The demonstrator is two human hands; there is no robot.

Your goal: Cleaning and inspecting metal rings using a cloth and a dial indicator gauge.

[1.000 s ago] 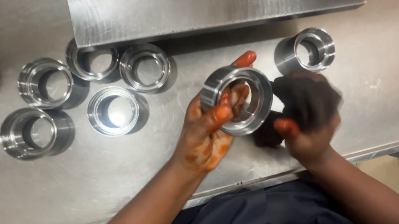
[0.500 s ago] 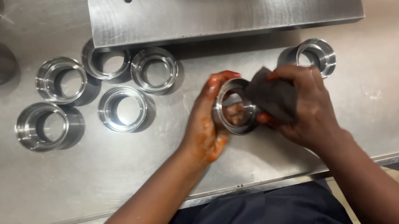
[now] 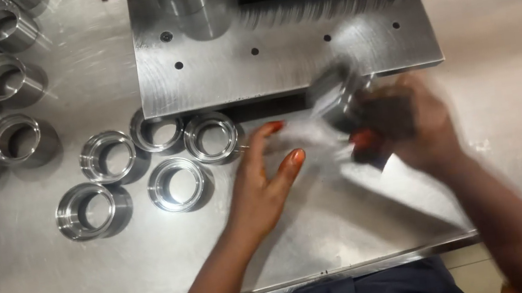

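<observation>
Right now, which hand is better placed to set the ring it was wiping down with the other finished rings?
Right, probably. The right hand already grips the blurred metal ring with a dark cloth. The left hand is open and empty, though nearer the cluster of rings.

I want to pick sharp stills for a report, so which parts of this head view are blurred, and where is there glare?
Head view: the right hand and the metal ring and dark cloth it grips are smeared by motion; the open left hand is only slightly soft; the rings on the table are sharp; bright glare washes the steel table at upper right.
</observation>
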